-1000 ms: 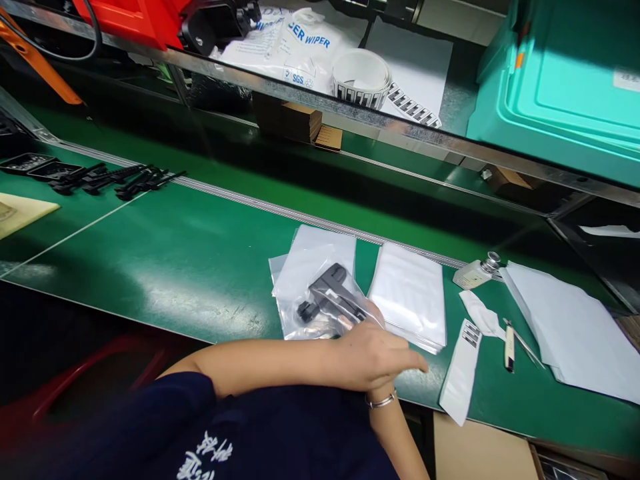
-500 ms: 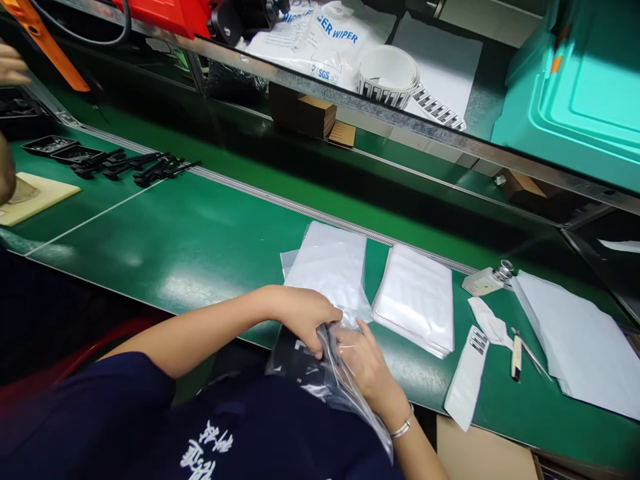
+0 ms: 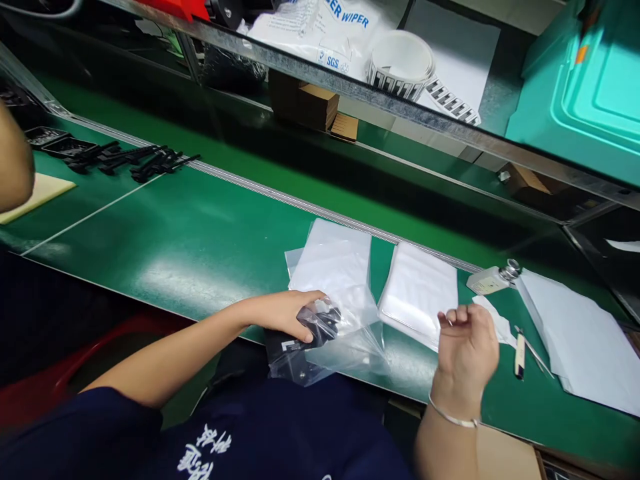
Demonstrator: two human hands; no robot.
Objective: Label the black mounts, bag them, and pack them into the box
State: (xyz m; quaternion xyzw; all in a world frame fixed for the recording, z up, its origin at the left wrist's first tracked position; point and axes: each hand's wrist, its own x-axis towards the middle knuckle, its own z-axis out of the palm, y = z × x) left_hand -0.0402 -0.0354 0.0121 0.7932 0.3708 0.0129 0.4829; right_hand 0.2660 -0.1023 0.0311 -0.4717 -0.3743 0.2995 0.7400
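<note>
My left hand (image 3: pixel 287 317) is closed around a clear plastic bag (image 3: pixel 345 350) at the front edge of the bench. Inside or under the film is a black item (image 3: pixel 323 323); its kind is unclear, and a white mark shows on a dark part beside my fingers. Beyond the bag lies a stack of clear bags with white sheets (image 3: pixel 335 253), and to its right a second white, plastic-covered stack (image 3: pixel 420 287). My right hand (image 3: pixel 467 343) is raised off to the right, palm partly showing, fingers loosely curled with nothing visible in them. It hides the white label strip.
On the right lie a bottle with a metal top (image 3: pixel 493 277), a white wipe (image 3: pixel 493 320), a cutter knife (image 3: pixel 520 357), tweezers (image 3: pixel 537 357) and white sheets (image 3: pixel 580 340). Black parts (image 3: pixel 135 160) lie at left, near another person's arm (image 3: pixel 13 160). A shelf edge (image 3: pixel 350 90) runs overhead.
My right hand has let go of the bag and moved right, over the label strip. My left hand has kept hold of the bag, which now spreads out to the right.
</note>
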